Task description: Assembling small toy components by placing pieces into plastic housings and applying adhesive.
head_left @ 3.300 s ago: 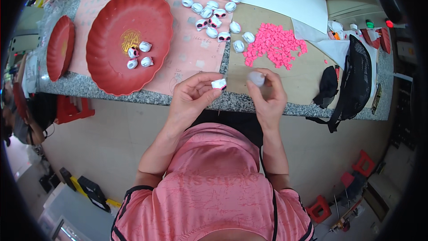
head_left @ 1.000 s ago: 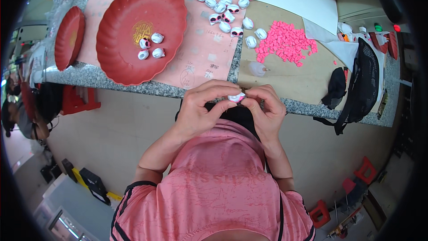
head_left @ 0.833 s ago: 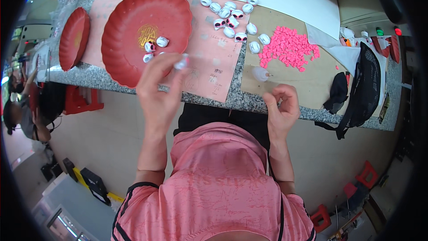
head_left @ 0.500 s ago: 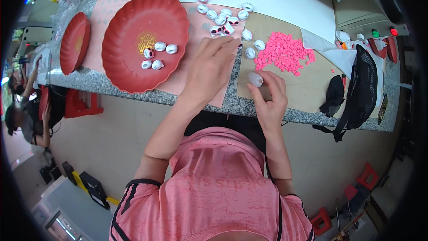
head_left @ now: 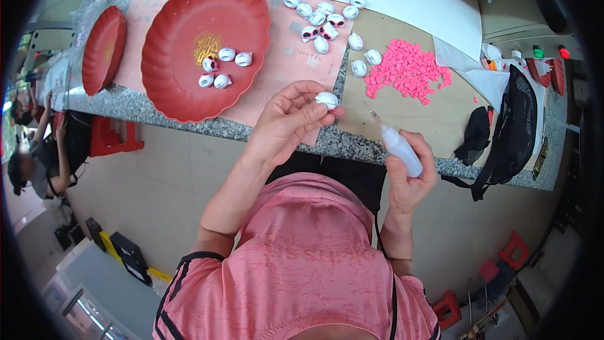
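Observation:
My left hand (head_left: 286,119) pinches a small white rounded piece (head_left: 326,100) between thumb and fingers, over the table's near edge. To its right, my right hand (head_left: 412,173) is wrapped round a whitish squeeze bottle (head_left: 402,151) with a thin nozzle. That nozzle points up and left, toward the white piece but apart from it. Beyond the hands lie several similar white pieces (head_left: 321,45), some showing pink and black parts. A spread of small bright pink bits (head_left: 409,72) lies on brown board past the bottle.
A large red scalloped dish (head_left: 182,82) at left holds several white pieces, with a smaller red dish (head_left: 104,50) further left. On the right are a black mesh bag (head_left: 513,126) and a dark cloth item (head_left: 473,135). The granite table edge (head_left: 352,141) runs below my hands.
My left hand has drawn back from the scattered pieces and now holds one white piece. The bottle in my right hand has moved nearer and right, its nozzle now in sight.

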A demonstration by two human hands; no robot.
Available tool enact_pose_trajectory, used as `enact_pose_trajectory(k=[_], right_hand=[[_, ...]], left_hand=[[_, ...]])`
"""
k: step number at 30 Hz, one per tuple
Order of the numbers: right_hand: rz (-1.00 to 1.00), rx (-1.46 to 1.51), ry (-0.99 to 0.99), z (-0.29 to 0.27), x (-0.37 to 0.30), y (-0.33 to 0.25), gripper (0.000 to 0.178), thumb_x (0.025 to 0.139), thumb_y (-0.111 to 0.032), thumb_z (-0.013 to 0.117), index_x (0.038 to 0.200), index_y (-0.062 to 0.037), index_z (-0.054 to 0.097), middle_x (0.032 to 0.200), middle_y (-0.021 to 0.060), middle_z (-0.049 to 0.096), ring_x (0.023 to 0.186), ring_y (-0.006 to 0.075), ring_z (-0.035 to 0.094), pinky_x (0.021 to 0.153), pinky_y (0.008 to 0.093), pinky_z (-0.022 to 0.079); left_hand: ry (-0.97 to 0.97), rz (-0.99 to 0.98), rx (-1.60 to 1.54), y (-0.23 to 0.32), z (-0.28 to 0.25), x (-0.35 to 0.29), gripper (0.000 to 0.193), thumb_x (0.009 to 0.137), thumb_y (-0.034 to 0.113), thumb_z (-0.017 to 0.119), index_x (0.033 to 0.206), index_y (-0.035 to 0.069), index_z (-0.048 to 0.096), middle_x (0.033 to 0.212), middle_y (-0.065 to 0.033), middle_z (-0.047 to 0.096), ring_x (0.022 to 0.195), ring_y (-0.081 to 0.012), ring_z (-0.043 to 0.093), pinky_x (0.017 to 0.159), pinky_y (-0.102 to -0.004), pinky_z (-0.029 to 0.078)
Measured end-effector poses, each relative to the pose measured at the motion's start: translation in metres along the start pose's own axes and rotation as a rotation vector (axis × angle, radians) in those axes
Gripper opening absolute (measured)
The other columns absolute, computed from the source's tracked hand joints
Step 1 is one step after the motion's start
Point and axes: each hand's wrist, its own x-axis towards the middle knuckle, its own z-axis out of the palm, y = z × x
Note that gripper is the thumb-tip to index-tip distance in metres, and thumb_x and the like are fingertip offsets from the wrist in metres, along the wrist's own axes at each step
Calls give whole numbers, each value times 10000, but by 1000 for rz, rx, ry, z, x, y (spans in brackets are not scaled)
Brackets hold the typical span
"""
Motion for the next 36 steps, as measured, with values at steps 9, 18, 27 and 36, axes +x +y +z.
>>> enact_pose_trajectory(k=[9, 18, 27, 36], right_hand=[[80, -64, -30, 12, -3, -4, 324, 725, -189, 759, 926, 42, 655, 686, 43, 528, 600, 105, 471, 521, 216, 351], [86, -118, -20, 11, -3, -5, 313, 727, -171, 751, 932, 43, 653, 681, 43, 528, 593, 104, 475, 513, 216, 352], [72, -105, -34, 10, -2, -5, 292, 726, -143, 745, 932, 43, 654, 679, 46, 533, 594, 105, 477, 515, 217, 356], [45, -147, -54, 9, 0, -4, 327, 790, -211, 683, 939, 77, 635, 681, 48, 529, 595, 93, 475, 514, 201, 345]], left_hand=[[-50, -47, -24, -16, -14, -14, 328, 843, 23, 602, 1165, 6, 547, 1008, -129, 624, 880, -207, 643, 760, -273, 540], [-61, -62, -58, -21, -12, -13, 323, 841, 16, 599, 1160, 6, 545, 1019, -126, 620, 903, -219, 635, 789, -284, 536], [-82, -55, -72, -21, -11, -12, 310, 843, 10, 593, 1150, 12, 545, 1019, -123, 618, 921, -218, 629, 792, -285, 535], [-95, -44, -127, -16, -13, -11, 300, 849, -26, 569, 1147, -7, 543, 1030, -139, 609, 937, -222, 624, 798, -284, 536]])
